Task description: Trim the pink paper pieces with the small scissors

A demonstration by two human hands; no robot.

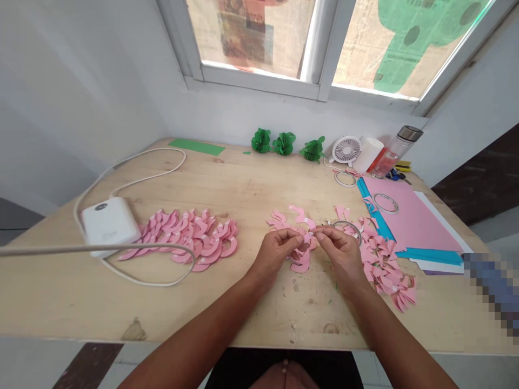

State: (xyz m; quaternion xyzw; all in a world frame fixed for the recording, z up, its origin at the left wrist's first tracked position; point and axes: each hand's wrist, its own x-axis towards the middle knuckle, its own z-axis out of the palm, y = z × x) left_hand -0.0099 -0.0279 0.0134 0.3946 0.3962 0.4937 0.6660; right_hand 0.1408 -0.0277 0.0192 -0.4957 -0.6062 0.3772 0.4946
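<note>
Just right of the table's middle, my left hand [278, 247] is closed in a pinch on a curved pink paper piece [307, 239]. My right hand [343, 254] also pinches, its fingertips meeting the same piece's edge; whether a small pale bit sits in them is too small to tell. Under and around my fingers lie loose curved pink paper pieces [300, 265], partly hidden by the left hand. A roll of tape [352, 227] lies behind my right hand. Beside that hand spreads a heap of pink paper scraps [383, 265].
Left, a heap of pink paper arcs [206, 237] touches a white power bank-like box [111, 221] with a looping cable [158, 283]. Green paper ornaments [284, 143], a small fan [346, 149] and a bottle [395, 154] line the back. Pink sheets [421, 221] lie right.
</note>
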